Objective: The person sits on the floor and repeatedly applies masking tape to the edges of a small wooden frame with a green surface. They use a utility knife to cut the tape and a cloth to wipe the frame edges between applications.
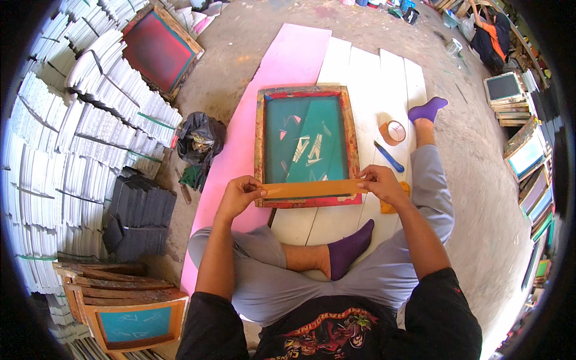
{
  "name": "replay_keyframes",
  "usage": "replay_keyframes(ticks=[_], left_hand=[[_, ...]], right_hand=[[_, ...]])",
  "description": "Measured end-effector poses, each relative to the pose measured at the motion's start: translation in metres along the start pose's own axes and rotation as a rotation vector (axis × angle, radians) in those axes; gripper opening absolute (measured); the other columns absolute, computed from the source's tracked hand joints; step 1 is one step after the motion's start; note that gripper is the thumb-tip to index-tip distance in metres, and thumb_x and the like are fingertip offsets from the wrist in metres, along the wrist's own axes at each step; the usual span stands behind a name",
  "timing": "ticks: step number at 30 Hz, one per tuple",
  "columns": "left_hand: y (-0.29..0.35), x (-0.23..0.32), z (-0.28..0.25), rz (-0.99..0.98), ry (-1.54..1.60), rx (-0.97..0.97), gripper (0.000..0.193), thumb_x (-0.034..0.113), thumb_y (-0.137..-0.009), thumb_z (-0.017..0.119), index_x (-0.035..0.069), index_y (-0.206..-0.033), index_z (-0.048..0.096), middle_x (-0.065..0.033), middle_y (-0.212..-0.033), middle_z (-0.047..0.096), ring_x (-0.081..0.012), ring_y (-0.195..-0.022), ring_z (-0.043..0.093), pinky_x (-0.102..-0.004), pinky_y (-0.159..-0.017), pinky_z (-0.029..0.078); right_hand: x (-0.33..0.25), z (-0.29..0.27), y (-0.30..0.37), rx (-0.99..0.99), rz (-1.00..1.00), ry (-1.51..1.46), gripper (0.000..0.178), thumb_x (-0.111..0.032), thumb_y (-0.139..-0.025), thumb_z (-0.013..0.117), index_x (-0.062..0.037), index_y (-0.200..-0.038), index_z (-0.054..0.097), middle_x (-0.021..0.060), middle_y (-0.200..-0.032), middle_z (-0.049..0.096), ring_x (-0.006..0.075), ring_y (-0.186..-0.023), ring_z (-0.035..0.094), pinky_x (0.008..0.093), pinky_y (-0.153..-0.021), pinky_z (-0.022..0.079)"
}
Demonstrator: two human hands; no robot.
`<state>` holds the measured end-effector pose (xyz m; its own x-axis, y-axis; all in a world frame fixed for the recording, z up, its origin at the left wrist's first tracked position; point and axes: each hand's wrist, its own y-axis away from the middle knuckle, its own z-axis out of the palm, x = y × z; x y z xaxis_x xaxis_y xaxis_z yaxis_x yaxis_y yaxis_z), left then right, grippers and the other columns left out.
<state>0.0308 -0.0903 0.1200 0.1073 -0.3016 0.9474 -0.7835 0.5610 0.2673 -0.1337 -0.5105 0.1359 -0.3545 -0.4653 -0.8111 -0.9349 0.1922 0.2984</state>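
Note:
A wooden-framed screen printing frame (pixel 306 144) with green mesh lies before me on white and pink boards. Pale lettering-like shapes show in the mesh. A strip of brown packing tape (pixel 312 188) stretches across its near side. My left hand (pixel 245 191) pinches the strip's left end at the frame's near left corner. My right hand (pixel 377 179) pinches the right end by the right rail. Whether the tape touches the mesh, I cannot tell. Right of the frame lie a roll of brown tape (pixel 393 132) and a blue utility knife (pixel 390 157). A yellow item (pixel 390 203) is partly hidden by my right forearm.
Tied stacks of white sheets (pixel 90 144) rise on the left, beside a dark stack (pixel 141 207). A black plastic bag (pixel 201 138) sits next to the pink board (pixel 240 156). More screen frames (pixel 138 324) stand lower left. At the far right is another person (pixel 492 36).

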Motion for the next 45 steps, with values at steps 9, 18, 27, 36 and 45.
replay_keyframes(ticks=[9,18,27,36,45], left_hand=[[-0.001,-0.012,-0.004,-0.133,0.099,0.158,0.032,0.001,-0.086,0.080,-0.007,-0.115,0.070,-0.0066,-0.087,0.073,-0.0110,-0.076,0.066,-0.0249,-0.071,0.053],[-0.014,-0.021,0.005,-0.284,0.233,0.201,0.022,0.004,-0.086,0.080,-0.006,-0.105,0.073,-0.0070,-0.089,0.074,-0.0115,-0.078,0.066,-0.0249,-0.075,0.053],[-0.024,-0.031,0.001,-0.340,0.249,0.179,0.018,0.011,-0.089,0.078,-0.003,-0.099,0.072,-0.0068,-0.088,0.073,-0.0144,-0.079,0.066,-0.0288,-0.077,0.053],[-0.029,-0.031,0.009,-0.384,0.155,0.220,0.018,0.008,-0.088,0.079,-0.005,-0.098,0.071,-0.0067,-0.082,0.072,-0.0122,-0.070,0.064,-0.0252,-0.066,0.052],[-0.023,-0.040,0.019,-0.342,0.127,0.275,0.017,0.007,-0.089,0.079,-0.006,-0.099,0.072,-0.0063,-0.082,0.072,-0.0092,-0.070,0.065,-0.0229,-0.064,0.052]], right_hand=[[0.010,0.023,-0.006,-0.012,0.038,-0.340,0.017,-0.008,-0.087,0.079,0.0006,-0.099,0.072,0.0039,-0.085,0.070,0.0111,-0.075,0.063,0.0282,-0.071,0.053],[0.020,0.031,-0.017,0.050,0.247,-0.339,0.018,-0.006,-0.089,0.076,0.0012,-0.105,0.072,0.0037,-0.088,0.071,0.0096,-0.077,0.063,0.0252,-0.069,0.051],[0.020,0.041,-0.027,0.106,0.252,-0.415,0.016,-0.006,-0.090,0.075,0.0030,-0.102,0.069,0.0049,-0.088,0.071,0.0110,-0.081,0.064,0.0264,-0.074,0.053],[0.031,0.047,-0.027,0.104,0.299,-0.353,0.014,-0.003,-0.092,0.072,0.0027,-0.105,0.068,0.0042,-0.085,0.070,0.0088,-0.076,0.063,0.0236,-0.068,0.051],[0.042,0.047,-0.023,0.113,0.270,-0.408,0.014,-0.004,-0.090,0.074,0.0017,-0.102,0.067,0.0057,-0.081,0.070,0.0097,-0.073,0.064,0.0263,-0.065,0.052]])
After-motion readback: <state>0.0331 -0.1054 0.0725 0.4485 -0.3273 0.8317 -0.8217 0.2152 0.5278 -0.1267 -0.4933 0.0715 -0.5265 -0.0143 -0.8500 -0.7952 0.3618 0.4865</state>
